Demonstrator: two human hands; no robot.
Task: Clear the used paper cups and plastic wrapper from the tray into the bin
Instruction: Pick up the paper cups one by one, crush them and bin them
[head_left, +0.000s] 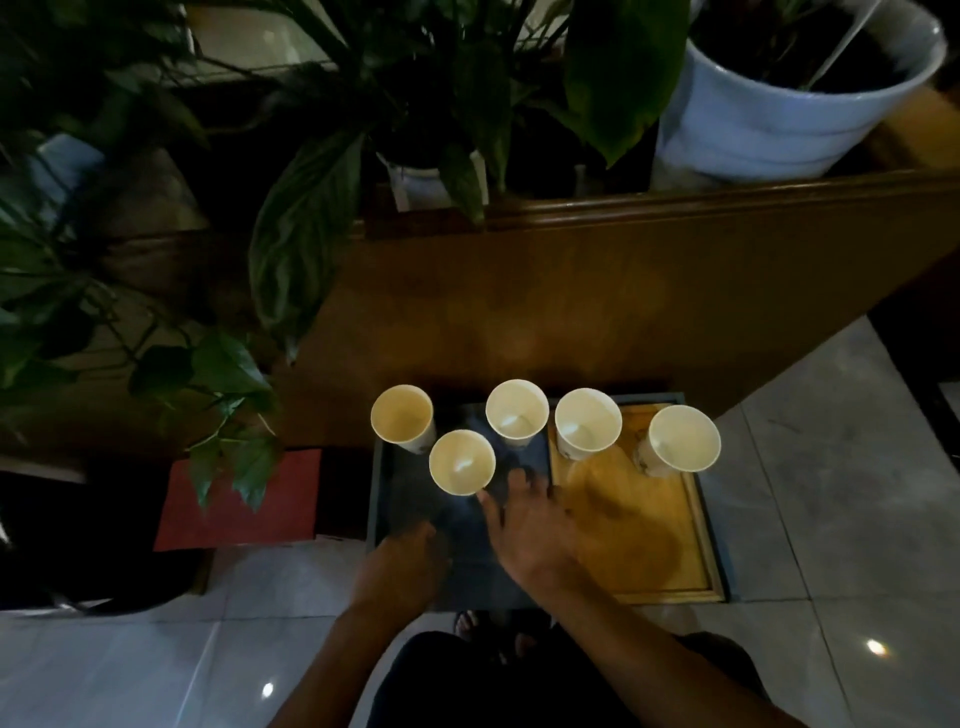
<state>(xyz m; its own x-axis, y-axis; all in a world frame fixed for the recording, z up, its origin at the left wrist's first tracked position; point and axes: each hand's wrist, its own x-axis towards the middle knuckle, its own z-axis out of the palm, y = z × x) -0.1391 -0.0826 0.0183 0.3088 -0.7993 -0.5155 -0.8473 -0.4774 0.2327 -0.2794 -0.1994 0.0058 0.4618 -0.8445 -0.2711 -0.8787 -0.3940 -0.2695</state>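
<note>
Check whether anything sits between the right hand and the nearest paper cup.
Nothing visible does. The right hand reaches with spread fingers over the dark plastic wrapper on the wooden tray; the nearest cream paper cup stands just beyond its fingertips.

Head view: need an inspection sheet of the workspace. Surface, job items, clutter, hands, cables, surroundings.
Surface: wooden tray on a tiled floor; its left part is covered by a dark sheet, possibly the plastic wrapper, too dim to tell.
Job's things: five paper cups, all upright, open and apparently empty: far-left cup, front cup, middle cup, right-middle cup, far-right cup. Bin not identified.
Clutter: red mat left of the tray.
Hands: left hand at the tray's near-left edge, grip unclear; right hand with fingers spread beside the front cup, holding nothing.
Cables: nothing seen.
Surroundings: leafy plants, white pot, wooden ledge.
</note>
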